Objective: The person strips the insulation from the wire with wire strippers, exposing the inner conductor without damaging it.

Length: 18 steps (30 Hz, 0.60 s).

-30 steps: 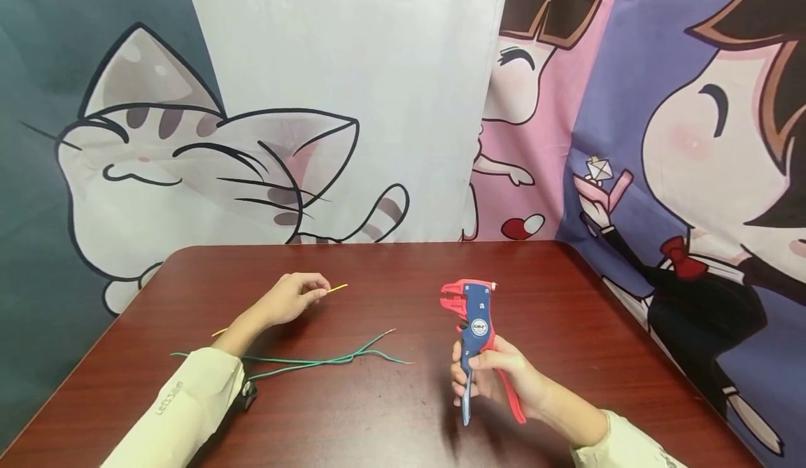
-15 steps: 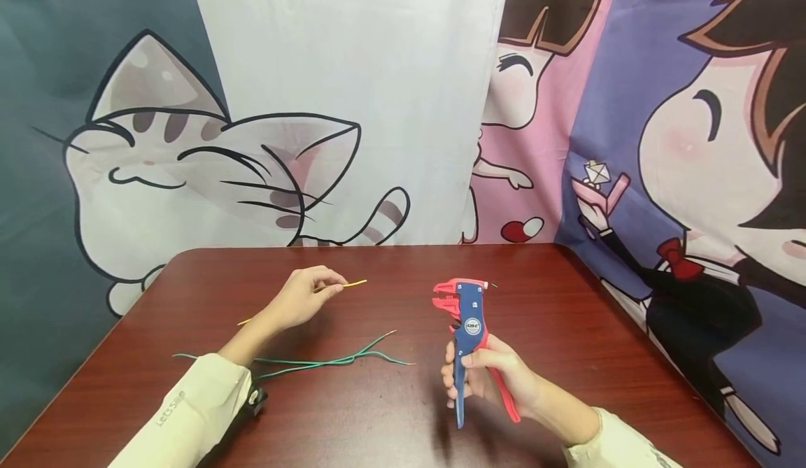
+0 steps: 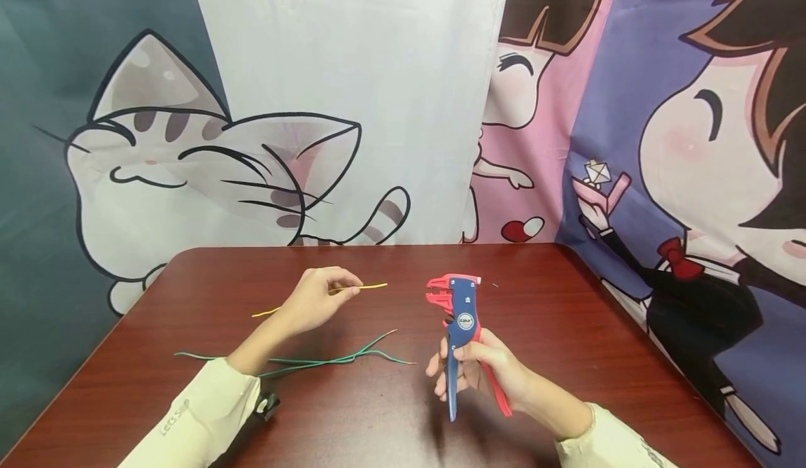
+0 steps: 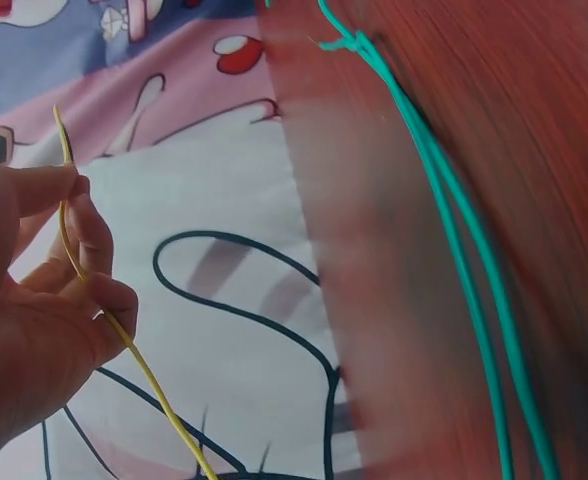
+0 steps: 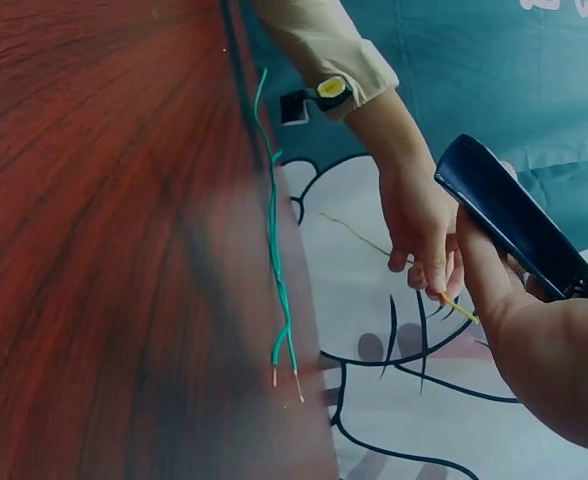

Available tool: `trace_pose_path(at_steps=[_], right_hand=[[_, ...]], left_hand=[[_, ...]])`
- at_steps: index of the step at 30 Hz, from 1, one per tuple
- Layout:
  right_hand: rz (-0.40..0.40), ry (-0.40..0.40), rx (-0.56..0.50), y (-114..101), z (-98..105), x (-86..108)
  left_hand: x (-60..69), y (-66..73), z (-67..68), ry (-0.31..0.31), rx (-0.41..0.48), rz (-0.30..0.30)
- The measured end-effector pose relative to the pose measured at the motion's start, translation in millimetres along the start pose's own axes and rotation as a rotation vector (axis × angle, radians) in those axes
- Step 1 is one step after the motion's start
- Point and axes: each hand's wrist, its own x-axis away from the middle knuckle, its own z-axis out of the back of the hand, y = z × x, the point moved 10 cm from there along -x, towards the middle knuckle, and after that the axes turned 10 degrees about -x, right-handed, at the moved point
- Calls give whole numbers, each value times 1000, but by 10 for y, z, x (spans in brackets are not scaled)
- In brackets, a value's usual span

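My left hand pinches a yellow wire between thumb and fingertips, above the left part of the table. One short end sticks out to the right; in the left wrist view the rest of the yellow wire trails below the palm. My right hand holds a wire stripper with a blue body, one blue and one red handle. It stands upright, its red jaws open and facing left toward the wire's end, apart from it. In the right wrist view a blue handle lies across the fingers.
Green wires lie on the dark red table below my left hand, their bare copper ends to the right. A tiny thin scrap lies right of the stripper. A cartoon-printed cloth hangs behind the table.
My left hand has moved to the right with the yellow wire. The wire stripper has shifted slightly left, and my right fingers have loosened around its blue handle. The green wires stay put.
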Motion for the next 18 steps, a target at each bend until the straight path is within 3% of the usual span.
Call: trace_pose_path(at_steps=[10,18], right_hand=[[2,123,85,-15,196,14],[-17,63,46,4,166,-9]], left_hand=[[-16,284,14,83,53,-65],[-24,482,13,118,68,-123]])
